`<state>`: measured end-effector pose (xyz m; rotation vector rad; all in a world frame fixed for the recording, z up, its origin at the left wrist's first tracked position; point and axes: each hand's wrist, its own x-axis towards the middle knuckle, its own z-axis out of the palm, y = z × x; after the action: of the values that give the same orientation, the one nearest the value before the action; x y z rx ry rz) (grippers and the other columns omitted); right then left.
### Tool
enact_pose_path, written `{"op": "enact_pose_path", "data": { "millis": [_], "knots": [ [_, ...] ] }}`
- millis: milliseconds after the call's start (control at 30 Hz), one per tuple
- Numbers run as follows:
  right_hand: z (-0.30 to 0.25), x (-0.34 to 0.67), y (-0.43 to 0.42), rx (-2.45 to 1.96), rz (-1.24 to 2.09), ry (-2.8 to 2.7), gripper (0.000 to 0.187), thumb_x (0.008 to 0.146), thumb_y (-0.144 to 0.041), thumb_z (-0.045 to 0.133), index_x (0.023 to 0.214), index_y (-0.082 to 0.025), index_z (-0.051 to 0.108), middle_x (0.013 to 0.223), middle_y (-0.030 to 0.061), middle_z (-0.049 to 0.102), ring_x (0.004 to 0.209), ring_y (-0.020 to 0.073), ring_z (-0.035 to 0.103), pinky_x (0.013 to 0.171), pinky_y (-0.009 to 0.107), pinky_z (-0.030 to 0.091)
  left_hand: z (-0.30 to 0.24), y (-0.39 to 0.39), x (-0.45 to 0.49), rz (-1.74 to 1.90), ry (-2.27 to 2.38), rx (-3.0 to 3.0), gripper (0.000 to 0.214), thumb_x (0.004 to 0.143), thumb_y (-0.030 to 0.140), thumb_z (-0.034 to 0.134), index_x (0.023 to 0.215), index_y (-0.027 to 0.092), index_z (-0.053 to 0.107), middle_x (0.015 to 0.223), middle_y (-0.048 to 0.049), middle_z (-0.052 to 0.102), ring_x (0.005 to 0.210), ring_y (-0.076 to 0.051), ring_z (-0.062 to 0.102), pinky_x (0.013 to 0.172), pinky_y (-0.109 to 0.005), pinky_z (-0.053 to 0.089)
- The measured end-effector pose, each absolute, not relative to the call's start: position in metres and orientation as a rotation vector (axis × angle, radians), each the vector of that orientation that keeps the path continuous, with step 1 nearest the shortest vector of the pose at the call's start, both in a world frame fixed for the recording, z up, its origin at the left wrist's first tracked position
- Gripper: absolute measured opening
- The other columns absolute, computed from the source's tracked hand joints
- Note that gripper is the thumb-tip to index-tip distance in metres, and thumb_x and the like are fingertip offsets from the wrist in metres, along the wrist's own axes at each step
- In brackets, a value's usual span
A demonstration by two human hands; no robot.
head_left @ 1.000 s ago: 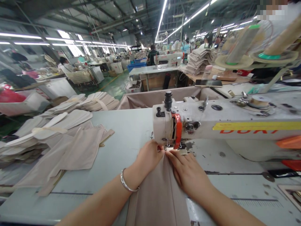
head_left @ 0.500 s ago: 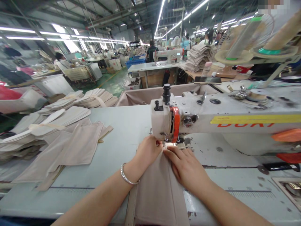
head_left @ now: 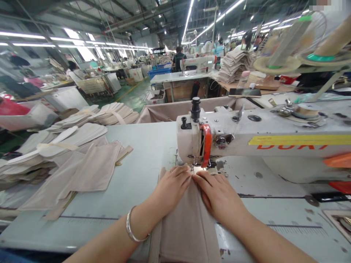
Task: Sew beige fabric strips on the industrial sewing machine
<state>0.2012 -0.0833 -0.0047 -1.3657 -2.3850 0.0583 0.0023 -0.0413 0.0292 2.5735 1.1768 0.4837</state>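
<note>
A beige fabric piece (head_left: 186, 226) lies on the sewing table, its far end under the needle of a white sewing machine (head_left: 246, 140). My left hand (head_left: 171, 188) rests flat on the fabric's left side, fingers stretched toward the presser foot (head_left: 201, 168). A silver bangle sits on that wrist. My right hand (head_left: 218, 195) lies flat on the fabric's right side, fingertips touching those of the left just before the needle. Both hands press the cloth down; neither grips it.
Stacks of cut beige pieces (head_left: 63, 146) cover the table's left part. Thread cones (head_left: 285, 47) stand behind the machine at the right. A fabric-lined bin (head_left: 175, 111) sits past the table. Other sewing stations and workers fill the hall behind.
My left hand has drawn back toward me and spread flat on the fabric; earlier its fingers were curled right at the presser foot. The right hand has barely moved.
</note>
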Motion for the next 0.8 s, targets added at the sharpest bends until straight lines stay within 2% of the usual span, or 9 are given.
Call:
{"op": "enact_pose_path", "data": {
  "millis": [100, 367, 800],
  "knots": [
    [-0.0041, 0.2000, -0.0833, -1.362, 0.041, -2.384, 0.043, 0.094, -0.012, 0.049, 0.137, -0.016, 0.049, 0.128, 0.0106, 0.054, 0.103, 0.0267, 0.050, 0.089, 0.043, 0.041, 0.0273, -0.0421, -0.0021, 0.503, 1.158, 2.522, 0.027, 0.100, 0.023, 0.045, 0.121, 0.021, 0.061, 0.134, -0.0053, 0.058, 0.125, -0.019, 0.051, 0.109, -0.038, 0.041],
    [-0.0046, 0.2007, -0.0830, -1.361, 0.012, -2.379, 0.042, 0.095, -0.013, 0.046, 0.137, -0.017, 0.048, 0.128, 0.0120, 0.054, 0.103, 0.0271, 0.052, 0.089, 0.043, 0.041, 0.0273, -0.0394, -0.0028, 0.527, 1.151, 2.460, 0.026, 0.098, 0.023, 0.049, 0.120, 0.021, 0.062, 0.132, -0.0057, 0.060, 0.123, -0.020, 0.052, 0.108, -0.040, 0.043],
    [-0.0086, 0.2019, -0.0839, -1.380, -0.013, -2.369, 0.044, 0.095, -0.013, 0.043, 0.139, -0.017, 0.047, 0.129, 0.0119, 0.053, 0.103, 0.0283, 0.051, 0.088, 0.046, 0.040, 0.0313, -0.0351, 0.0016, 0.484, 1.139, 2.543, 0.024, 0.100, 0.022, 0.044, 0.115, 0.019, 0.063, 0.128, -0.0061, 0.062, 0.121, -0.021, 0.054, 0.107, -0.039, 0.043]
  ]
}}
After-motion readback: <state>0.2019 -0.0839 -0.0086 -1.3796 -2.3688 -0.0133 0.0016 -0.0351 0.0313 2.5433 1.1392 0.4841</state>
